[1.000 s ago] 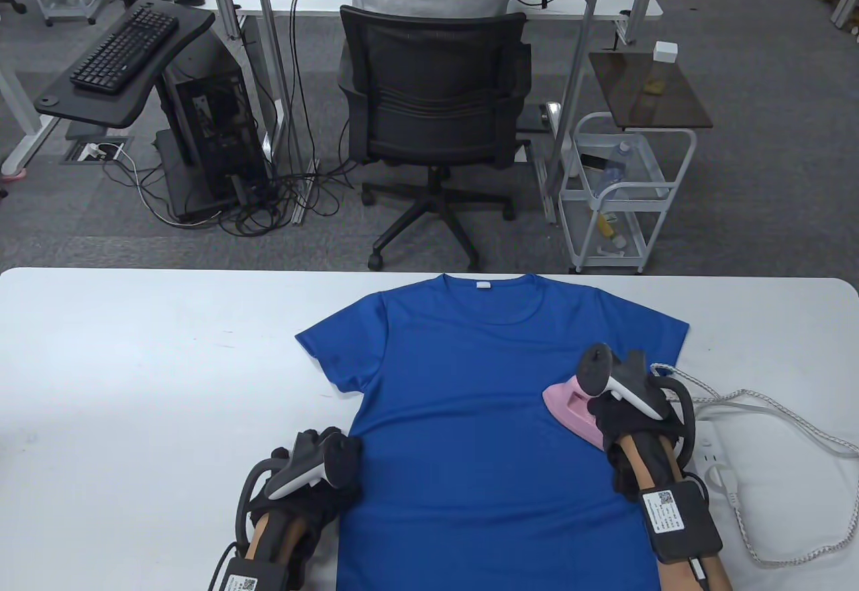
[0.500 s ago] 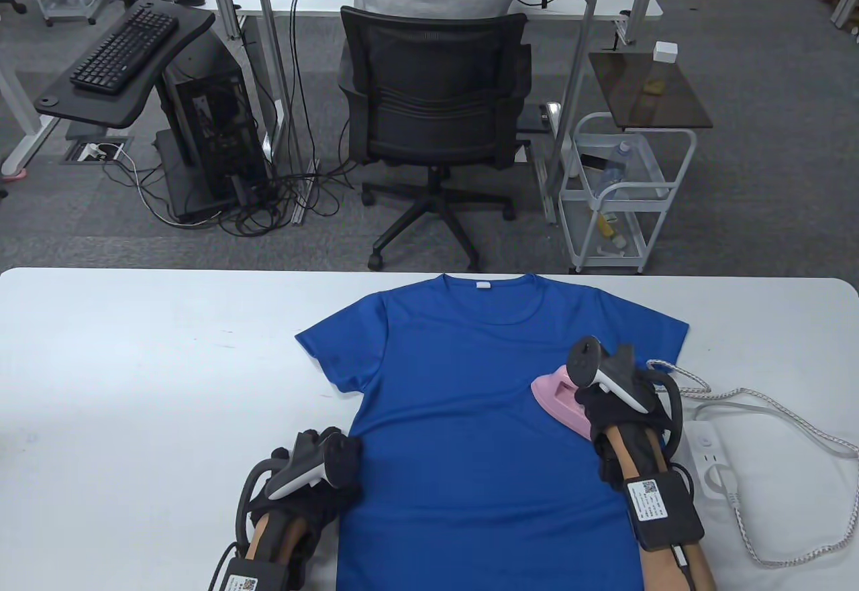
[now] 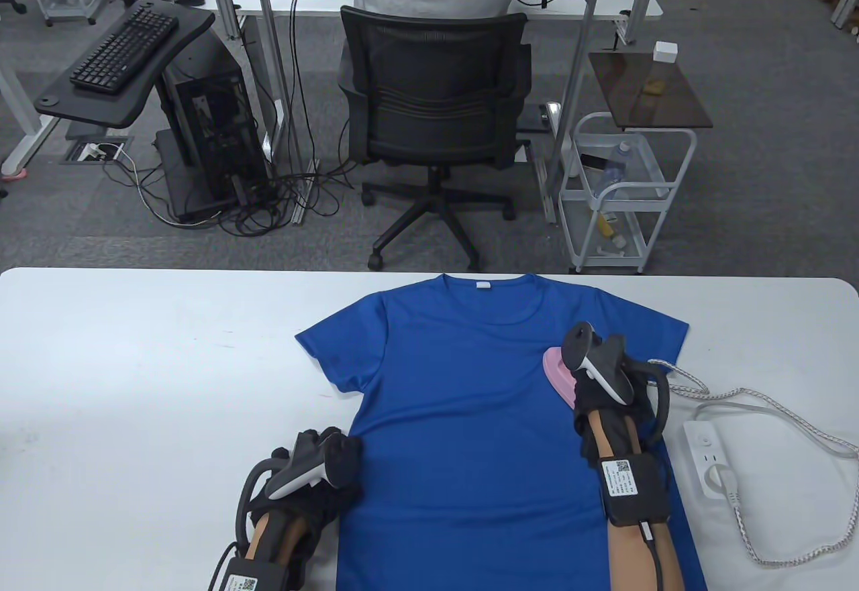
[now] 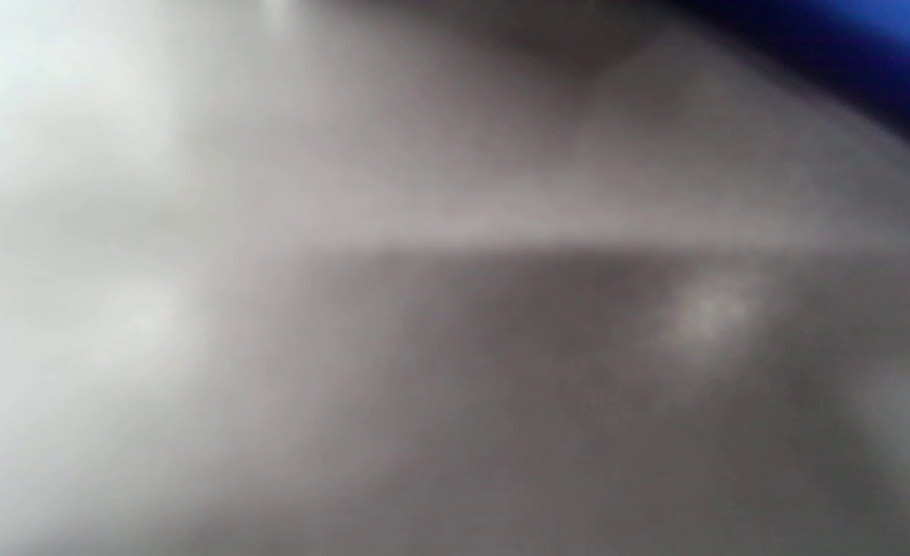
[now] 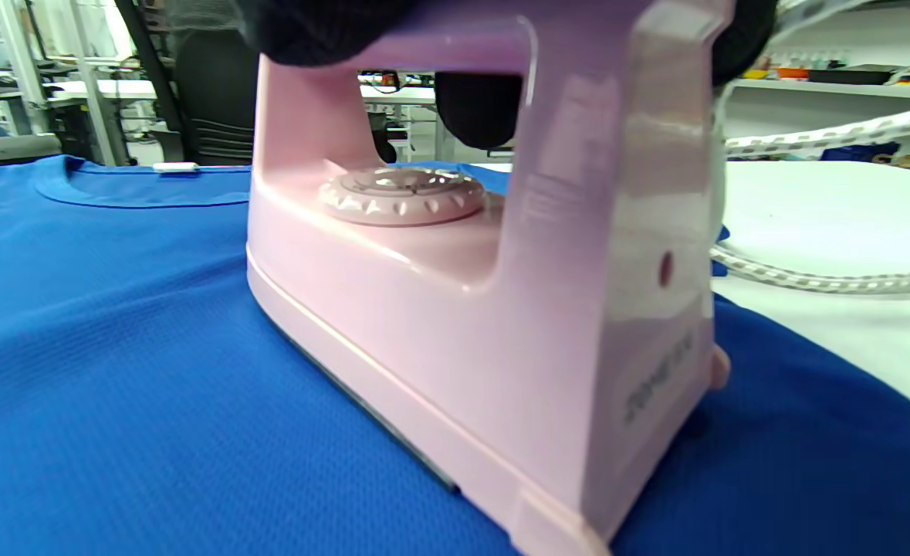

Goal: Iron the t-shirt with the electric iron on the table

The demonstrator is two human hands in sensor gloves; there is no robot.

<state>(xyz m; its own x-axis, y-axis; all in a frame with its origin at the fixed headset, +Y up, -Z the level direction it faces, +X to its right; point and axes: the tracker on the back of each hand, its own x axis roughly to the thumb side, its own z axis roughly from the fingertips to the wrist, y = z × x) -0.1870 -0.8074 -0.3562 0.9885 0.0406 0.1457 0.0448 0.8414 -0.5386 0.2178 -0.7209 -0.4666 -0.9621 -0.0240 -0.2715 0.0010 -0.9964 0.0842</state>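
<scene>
The blue t-shirt lies flat on the tabletop, collar at the far edge, hem running off the near edge. The pink iron sits soleplate-down on the shirt's right chest, near the right sleeve. The right hand grips the iron's handle, fingers wrapped around it. The left hand rests at the shirt's left side seam; whether its fingers are curled or spread, I can't tell. The iron's cord trails toward the right edge, past the power strip.
</scene>
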